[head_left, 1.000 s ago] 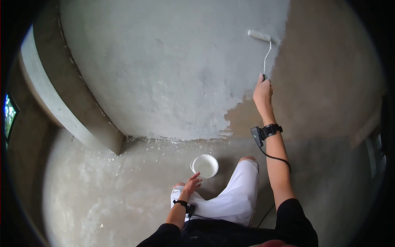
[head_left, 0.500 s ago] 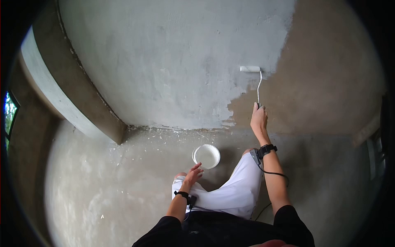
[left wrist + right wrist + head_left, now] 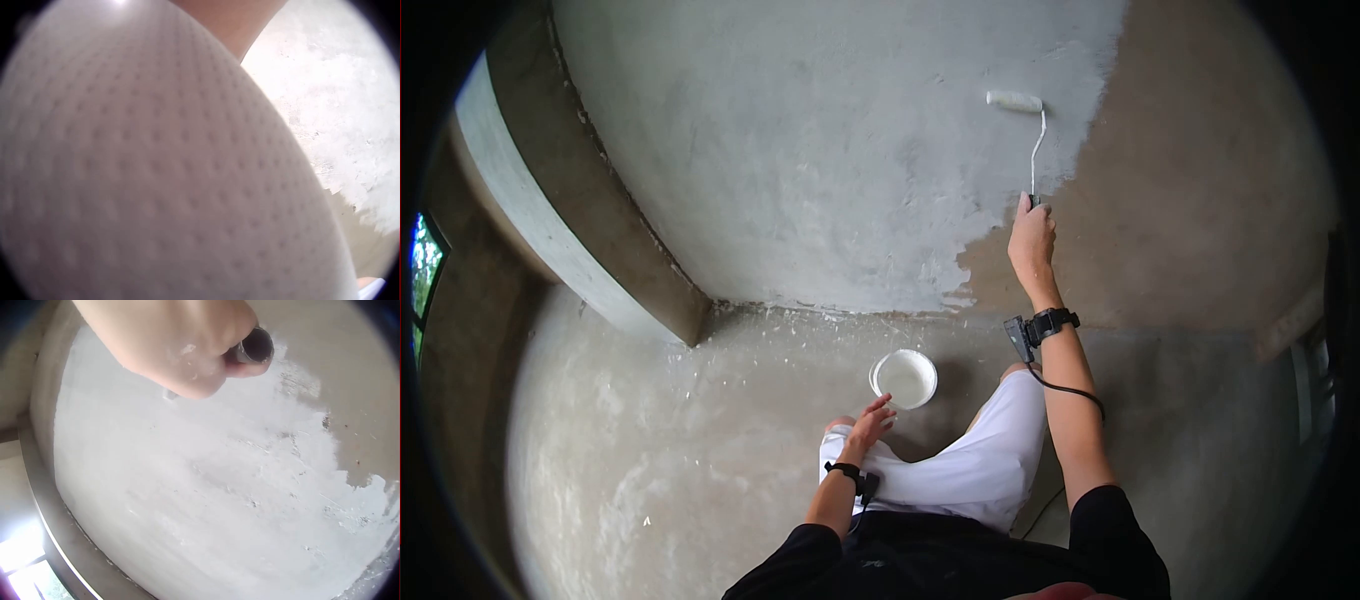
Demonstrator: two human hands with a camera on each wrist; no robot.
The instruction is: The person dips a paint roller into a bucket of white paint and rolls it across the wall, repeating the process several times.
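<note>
My right hand (image 3: 1032,240) grips the dark handle of a paint roller (image 3: 1014,101), whose white sleeve lies against the painted part of the wall (image 3: 820,160). In the right wrist view, the fingers of that hand (image 3: 194,344) are curled round the handle (image 3: 257,346), its dark end poking out. My left hand (image 3: 868,424) rests at the knee with its fingers loosely extended. Just beyond those fingertips stands a white bucket (image 3: 905,362) of pale paint on the floor. White dotted cloth (image 3: 156,162) fills most of the left wrist view and hides the left hand there.
Bare brown wall (image 3: 1180,180) borders the painted area on the right, with a ragged edge between them. A curved pillar (image 3: 585,210) rises at the left. White paint spots mark the concrete floor (image 3: 630,420). A cable (image 3: 1068,388) hangs from the right wrist camera.
The roller first came down the wall towards the floor, then went partway back up, my right hand moving with it. The left hand has stayed at the knee beside the bucket.
</note>
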